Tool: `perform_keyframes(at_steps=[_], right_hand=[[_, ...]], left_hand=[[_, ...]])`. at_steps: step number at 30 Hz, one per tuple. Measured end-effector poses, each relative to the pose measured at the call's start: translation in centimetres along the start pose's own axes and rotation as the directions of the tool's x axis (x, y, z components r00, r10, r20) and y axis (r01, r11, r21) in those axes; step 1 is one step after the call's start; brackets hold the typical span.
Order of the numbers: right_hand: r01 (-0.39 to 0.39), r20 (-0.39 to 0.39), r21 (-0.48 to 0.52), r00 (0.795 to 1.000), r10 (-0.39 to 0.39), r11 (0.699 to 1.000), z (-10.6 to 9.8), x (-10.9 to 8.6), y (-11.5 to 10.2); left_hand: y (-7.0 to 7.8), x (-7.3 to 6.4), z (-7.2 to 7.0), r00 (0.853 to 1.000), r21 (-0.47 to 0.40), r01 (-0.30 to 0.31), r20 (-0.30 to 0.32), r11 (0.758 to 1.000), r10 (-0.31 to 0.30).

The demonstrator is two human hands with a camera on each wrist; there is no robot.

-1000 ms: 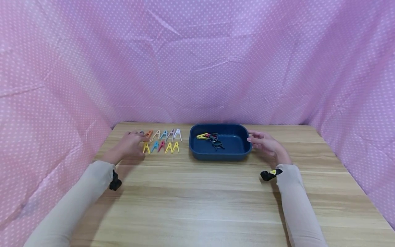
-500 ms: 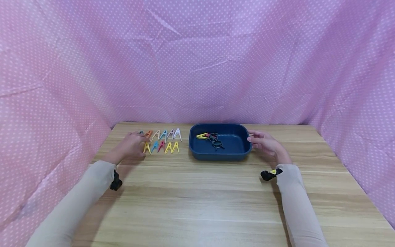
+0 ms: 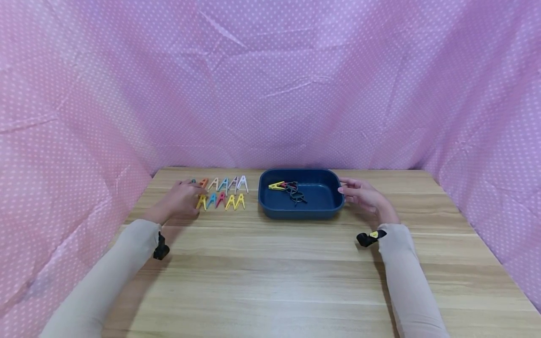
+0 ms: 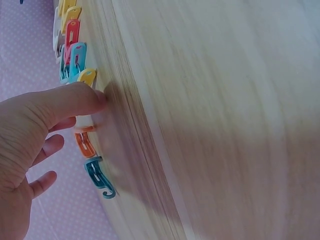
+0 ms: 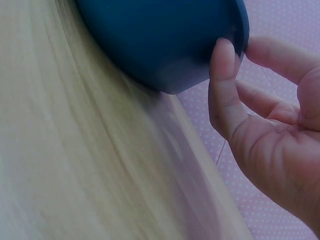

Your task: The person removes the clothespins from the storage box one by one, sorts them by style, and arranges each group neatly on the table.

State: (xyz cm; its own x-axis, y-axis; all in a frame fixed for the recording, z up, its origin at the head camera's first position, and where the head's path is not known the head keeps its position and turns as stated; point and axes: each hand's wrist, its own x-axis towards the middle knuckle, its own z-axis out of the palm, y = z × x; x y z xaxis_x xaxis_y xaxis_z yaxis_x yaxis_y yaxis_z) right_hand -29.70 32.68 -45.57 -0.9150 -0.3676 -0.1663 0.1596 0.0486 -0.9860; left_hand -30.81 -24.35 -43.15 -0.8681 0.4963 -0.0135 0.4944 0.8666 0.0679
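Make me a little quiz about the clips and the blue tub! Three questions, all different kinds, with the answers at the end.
1. Which hand is holding the edge of the blue tub?
2. True or false: the orange clip lies beside the teal clip.
3. Fill in the colour: inside the tub, the clip at the left end is ____.

Key:
1. The right hand.
2. True.
3. Yellow.

I can read no text here; the yellow label [image 3: 374,234] on my black right wrist camera [image 3: 362,240] is too small to read.
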Motion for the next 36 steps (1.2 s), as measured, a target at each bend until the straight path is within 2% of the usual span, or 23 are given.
perform_keyframes(at_steps=[11,18,28,36], right_hand=[[0.002,0.012,0.07,1.0,-0.003,0.998,0.0,0.1,0.2],[0.026,0.027,0.007,0.999,-0.026,1.0,-0.2,0.1,0.2],[-0.02,0.023,0.064,1.0,0.019,0.998,0.4,-0.3,-0.8],[-0.028,0.016,0.065,1.0,0.027,0.997,0.2,-0.3,-0.5]], left_hand=[[0.1,-0.1,0.2,1.0,-0.018,-0.022,-0.018,1.0,0.022],[0.0,0.0,0.2,0.999,-0.017,-0.025,-0.024,1.0,0.024],[-0.3,-0.2,0.0,0.999,-0.027,-0.018,-0.033,0.999,0.017],[-0.6,-0.4,0.1,0.999,-0.053,-0.008,-0.05,0.999,0.006]])
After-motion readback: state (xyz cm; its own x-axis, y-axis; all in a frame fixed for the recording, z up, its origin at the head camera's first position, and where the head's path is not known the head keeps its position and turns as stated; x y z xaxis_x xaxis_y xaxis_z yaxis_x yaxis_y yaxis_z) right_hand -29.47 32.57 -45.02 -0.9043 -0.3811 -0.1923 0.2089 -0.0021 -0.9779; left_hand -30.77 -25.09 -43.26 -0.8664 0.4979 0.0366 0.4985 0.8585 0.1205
